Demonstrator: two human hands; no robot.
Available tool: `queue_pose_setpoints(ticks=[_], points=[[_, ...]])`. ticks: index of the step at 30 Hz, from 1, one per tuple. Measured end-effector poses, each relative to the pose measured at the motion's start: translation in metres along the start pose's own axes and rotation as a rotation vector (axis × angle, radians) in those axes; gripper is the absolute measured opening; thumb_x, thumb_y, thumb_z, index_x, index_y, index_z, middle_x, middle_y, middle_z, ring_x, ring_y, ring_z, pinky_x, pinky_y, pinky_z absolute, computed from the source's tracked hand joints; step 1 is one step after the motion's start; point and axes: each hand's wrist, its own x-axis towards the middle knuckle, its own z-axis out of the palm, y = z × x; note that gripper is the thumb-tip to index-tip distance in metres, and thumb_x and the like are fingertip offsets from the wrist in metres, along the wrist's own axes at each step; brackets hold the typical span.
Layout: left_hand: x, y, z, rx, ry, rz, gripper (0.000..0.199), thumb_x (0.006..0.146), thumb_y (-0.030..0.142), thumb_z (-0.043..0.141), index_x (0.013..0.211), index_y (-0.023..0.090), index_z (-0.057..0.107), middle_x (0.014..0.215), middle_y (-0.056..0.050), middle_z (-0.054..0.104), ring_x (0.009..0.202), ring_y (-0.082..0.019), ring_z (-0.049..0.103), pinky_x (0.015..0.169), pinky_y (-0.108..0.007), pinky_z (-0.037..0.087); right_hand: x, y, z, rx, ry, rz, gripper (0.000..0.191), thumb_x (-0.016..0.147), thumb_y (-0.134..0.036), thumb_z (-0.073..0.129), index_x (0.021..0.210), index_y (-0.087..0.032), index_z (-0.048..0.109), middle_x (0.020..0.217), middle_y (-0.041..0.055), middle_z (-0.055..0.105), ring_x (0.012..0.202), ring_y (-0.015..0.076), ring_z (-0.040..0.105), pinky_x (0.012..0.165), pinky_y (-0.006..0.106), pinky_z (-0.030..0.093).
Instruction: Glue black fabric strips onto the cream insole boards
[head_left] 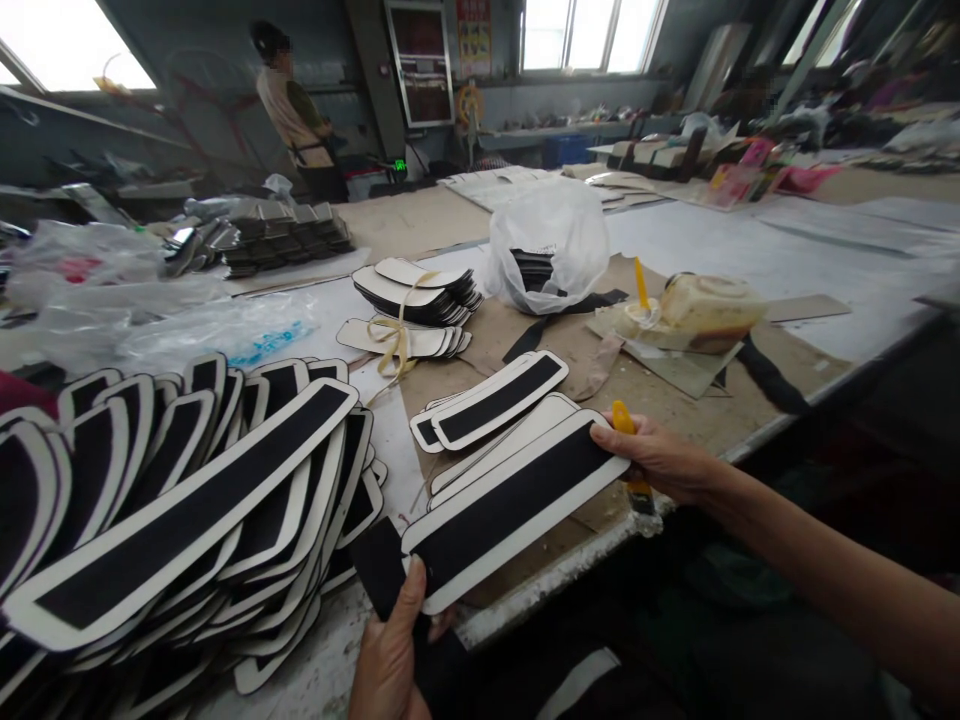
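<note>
Heap of white-bordered strips (187,515), eight o'clock, crowding that side. Plastic bag (559,230), one o'clock. Stained container (712,312), between two and three. Panel (514,510), as I see it, six o'clock, long axis eight to two: left hand (390,640) gripping its eight-o'clock end, right hand (664,455) gripping the other. Brush (622,418), four o'clock, tucked in right hand.

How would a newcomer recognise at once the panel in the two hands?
On the left of the worktable lies a big heap of pale-bordered black strips. Right of it, over the worktable's near edge, is a black panel with a pale border. Unlike its neighbours, it is held at both ends, by the left hand and the right hand.
</note>
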Motion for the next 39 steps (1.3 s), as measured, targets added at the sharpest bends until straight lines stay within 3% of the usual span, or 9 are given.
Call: queue_pose_setpoints(ticks=[4,8,16,26,28,33,36,39], points=[[0.005,-0.002,-0.002,0.153,-0.014,0.09,0.044,0.056,0.045,0.08,0.079,0.015,0.058,0.055,0.005,0.051,0.042,-0.006,0.04,0.036,-0.018,0.03,0.003,-0.006,0.002,-0.247,0.043,-0.008,0.045,0.067,-0.059,0.067,0.075,-0.017,0.054,0.058,-0.0051,0.045,0.048,0.007,0.038,0.043,0.02,0.03],[0.008,-0.006,-0.004,0.211,0.03,0.124,0.046,0.06,0.045,0.078,0.087,0.012,0.061,0.065,0.002,0.057,0.045,-0.005,0.041,0.038,-0.018,0.031,0.005,-0.011,0.005,-0.416,0.036,0.055,0.041,0.065,-0.054,0.069,0.066,-0.019,0.047,0.053,-0.0076,0.039,0.046,0.0063,0.034,0.042,0.021,0.028],[0.004,-0.004,-0.003,0.191,0.131,0.073,0.047,0.056,0.042,0.081,0.088,0.012,0.063,0.067,0.003,0.058,0.05,-0.008,0.047,0.045,-0.02,0.042,0.006,-0.013,0.006,-0.385,-0.028,0.023,0.038,0.065,-0.051,0.069,0.069,-0.019,0.048,0.054,-0.007,0.04,0.047,0.0062,0.033,0.042,0.02,0.028],[0.001,-0.001,0.001,0.189,0.172,0.057,0.047,0.055,0.041,0.082,0.088,0.012,0.064,0.072,0.0,0.062,0.05,-0.008,0.049,0.046,-0.021,0.045,0.004,-0.012,0.0,-0.356,-0.052,0.031,0.038,0.066,-0.048,0.071,0.07,-0.018,0.047,0.053,-0.0084,0.039,0.045,0.0043,0.032,0.041,0.018,0.026],[0.0,-0.001,0.001,0.156,0.128,0.054,0.046,0.054,0.041,0.082,0.084,0.013,0.063,0.064,0.002,0.059,0.046,-0.007,0.046,0.043,-0.02,0.042,0.003,-0.01,-0.002,-0.263,-0.049,0.046,0.041,0.065,-0.049,0.073,0.071,-0.018,0.047,0.053,-0.0087,0.039,0.044,0.0035,0.031,0.04,0.018,0.025],[0.0,-0.003,0.002,-0.003,-0.111,-0.02,0.039,0.058,0.04,0.08,0.056,0.016,0.049,0.035,0.006,0.039,0.037,-0.005,0.035,0.038,-0.016,0.031,0.003,-0.004,-0.006,0.11,-0.115,0.079,0.044,0.064,-0.05,0.075,0.069,-0.018,0.045,0.052,-0.0096,0.037,0.04,0.0013,0.024,0.038,0.017,0.019],[0.003,-0.002,0.003,-0.075,-0.203,-0.1,0.041,0.062,0.042,0.078,0.056,0.018,0.045,0.034,0.007,0.035,0.037,-0.005,0.032,0.04,-0.017,0.03,0.007,-0.002,-0.007,0.198,-0.156,0.081,0.044,0.066,-0.047,0.075,0.066,-0.018,0.043,0.046,-0.011,0.033,0.038,0.0009,0.021,0.038,0.017,0.017],[0.008,0.002,0.005,-0.003,-0.234,0.007,0.039,0.068,0.043,0.073,0.055,0.017,0.046,0.036,0.005,0.037,0.037,-0.005,0.031,0.04,-0.018,0.029,0.015,-0.003,-0.007,0.194,-0.146,0.077,0.044,0.068,-0.048,0.074,0.067,-0.018,0.042,0.048,-0.011,0.034,0.039,0.0008,0.021,0.038,0.017,0.017]])
